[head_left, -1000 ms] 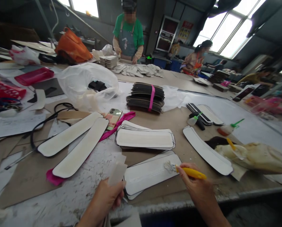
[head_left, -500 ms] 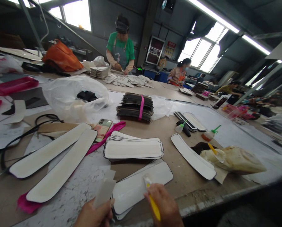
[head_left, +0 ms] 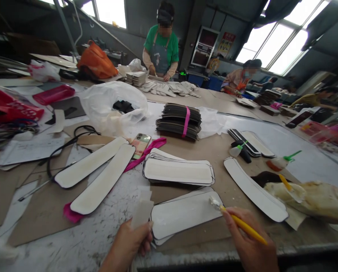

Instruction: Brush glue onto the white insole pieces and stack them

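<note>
Now the desk (head_left: 52,241) stretches right across, with a dark bundle (head_left: 169,126) sitting on it toward the far side. Nearer comes a pile of white panels (head_left: 179,170), and just this side of it the worked panel (head_left: 183,217), lying flat and glossy, another piece (head_left: 163,240) peeking from beneath. Left hand (head_left: 133,240) at its left end, right hand (head_left: 251,238) just off the other. Right grip: clamped on the yellow brush (head_left: 250,229). Left grip: clamped on pale strips (head_left: 142,207); whether the thumb touches the panel too, I can't tell. And there's the change, down at the white-clotted bristles (head_left: 214,203): mid-panel half a second ago, now at the right-hand end! I'd judge that as brushing carried along the panel's length, though how even the coat is doesn't show.
</note>
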A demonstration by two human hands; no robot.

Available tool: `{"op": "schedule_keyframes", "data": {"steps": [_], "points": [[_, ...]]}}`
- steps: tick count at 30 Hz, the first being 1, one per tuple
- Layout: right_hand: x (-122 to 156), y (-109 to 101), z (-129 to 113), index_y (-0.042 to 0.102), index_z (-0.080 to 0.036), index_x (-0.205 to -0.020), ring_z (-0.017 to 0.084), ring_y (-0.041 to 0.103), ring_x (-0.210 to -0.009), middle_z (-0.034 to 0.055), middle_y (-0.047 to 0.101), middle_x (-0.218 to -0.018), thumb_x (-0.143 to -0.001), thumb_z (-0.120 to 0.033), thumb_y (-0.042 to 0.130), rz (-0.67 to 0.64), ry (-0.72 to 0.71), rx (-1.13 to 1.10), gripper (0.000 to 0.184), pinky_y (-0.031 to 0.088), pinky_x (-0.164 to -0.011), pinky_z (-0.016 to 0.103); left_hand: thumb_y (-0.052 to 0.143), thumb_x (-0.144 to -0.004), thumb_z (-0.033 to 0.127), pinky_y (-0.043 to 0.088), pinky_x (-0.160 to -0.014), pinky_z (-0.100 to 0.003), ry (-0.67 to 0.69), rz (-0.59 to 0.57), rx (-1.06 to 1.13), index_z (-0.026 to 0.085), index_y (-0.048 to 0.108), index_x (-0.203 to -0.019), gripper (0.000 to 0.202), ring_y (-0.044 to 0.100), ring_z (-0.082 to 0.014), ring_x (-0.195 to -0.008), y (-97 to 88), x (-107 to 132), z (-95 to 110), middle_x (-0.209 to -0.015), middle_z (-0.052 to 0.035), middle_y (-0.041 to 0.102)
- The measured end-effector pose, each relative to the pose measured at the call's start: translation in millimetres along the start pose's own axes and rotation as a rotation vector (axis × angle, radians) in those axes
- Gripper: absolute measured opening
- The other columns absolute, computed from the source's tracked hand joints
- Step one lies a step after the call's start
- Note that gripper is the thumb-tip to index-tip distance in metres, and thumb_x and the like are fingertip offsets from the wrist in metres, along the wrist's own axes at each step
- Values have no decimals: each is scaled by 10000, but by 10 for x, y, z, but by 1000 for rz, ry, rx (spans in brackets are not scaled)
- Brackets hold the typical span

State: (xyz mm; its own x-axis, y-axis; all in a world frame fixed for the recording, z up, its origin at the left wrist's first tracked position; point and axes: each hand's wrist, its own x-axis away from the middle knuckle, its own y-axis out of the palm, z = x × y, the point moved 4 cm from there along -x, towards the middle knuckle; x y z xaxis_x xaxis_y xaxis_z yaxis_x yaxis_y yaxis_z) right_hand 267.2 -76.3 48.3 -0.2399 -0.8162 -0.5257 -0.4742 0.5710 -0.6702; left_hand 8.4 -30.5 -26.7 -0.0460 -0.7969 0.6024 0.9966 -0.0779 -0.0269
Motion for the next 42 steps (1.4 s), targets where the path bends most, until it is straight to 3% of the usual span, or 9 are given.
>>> {"op": "schedule_keyframes", "data": {"steps": [6, 11, 15, 23, 29, 32, 37, 39, 42], "points": [[11, 238, -415, 566, -220, -757, 178, 552, -824, 32, 582, -808, -868, -410, 422, -205, 270, -332, 264, 426, -733, 258, 587, -637, 445, 216, -408, -209, 79, 78, 0, 161, 516, -580, 298, 323, -67, -387, -109, 120, 158, -417, 63, 429], [63, 674, -792, 559, -210, -750, 124, 498, -561, -24, 501, -604, -838, -514, 425, -486, 391, -614, 344, 412, -551, 219, 579, -661, 506, 212, -409, -205, 19, -237, 122, 138, 579, -669, 368, 323, -65, -381, 77, 346, 266, -420, 45, 451], [171, 884, -890, 538, -203, -690, 109, 484, -485, -50, 501, -516, -758, -546, 535, -599, 440, -677, 350, 396, -492, 197, 552, -678, 578, 199, -376, -207, 29, -403, 117, 142, 550, -507, 468, 313, -51, -322, 237, 409, 278, -354, 38, 414], [173, 802, -844, 533, -196, -578, 106, 454, -506, -30, 495, -533, -814, -451, 507, -354, 322, -590, 348, 389, -541, 202, 705, -605, 476, 422, -448, -233, -13, -351, 363, 88, 631, -623, 395, 579, -148, -449, 254, 383, 143, -528, -51, 614], [278, 928, -806, 492, -198, -586, 112, 478, -441, -51, 496, -485, -658, -539, 647, -478, 718, -880, 382, 419, -453, 225, 809, -490, 417, 435, -466, -235, 3, -116, 473, 69, 655, -669, 421, 555, -140, -471, 277, 347, 156, -500, -35, 598], [321, 943, -826, 487, -202, -628, 117, 486, -402, -57, 497, -462, -672, -550, 630, -508, 800, -1008, 379, 429, -420, 238, 811, -485, 418, 427, -462, -232, 22, -74, 509, 72, 646, -664, 423, 538, -129, -458, 366, 312, 107, -492, -25, 586], [196, 791, -529, 560, -179, -777, 115, 473, -422, -64, 470, -467, -705, -511, 623, -280, 789, -803, 345, 421, -416, 229, 788, -472, 492, 418, -427, -249, 34, -113, 441, 93, 619, -664, 474, 551, -156, -427, 416, 335, -66, -458, -26, 591], [109, 686, -345, 559, -180, -809, 136, 548, -519, -33, 563, -586, -654, -481, 681, -162, 873, -873, 360, 485, -489, 246, 781, -458, 513, 387, -407, -235, -11, -108, 394, 103, 609, -664, 490, 539, -149, -414, 334, 348, -140, -446, -15, 579], [-20, 478, -86, 547, -196, -794, 124, 563, -545, -37, 587, -640, -559, -399, 772, -80, 1020, -1032, 383, 504, -512, 230, 763, -480, 518, 319, -400, -209, -22, 41, 313, 122, 562, -601, 460, 439, -92, -368, 96, 328, -161, -368, 28, 499]]}}
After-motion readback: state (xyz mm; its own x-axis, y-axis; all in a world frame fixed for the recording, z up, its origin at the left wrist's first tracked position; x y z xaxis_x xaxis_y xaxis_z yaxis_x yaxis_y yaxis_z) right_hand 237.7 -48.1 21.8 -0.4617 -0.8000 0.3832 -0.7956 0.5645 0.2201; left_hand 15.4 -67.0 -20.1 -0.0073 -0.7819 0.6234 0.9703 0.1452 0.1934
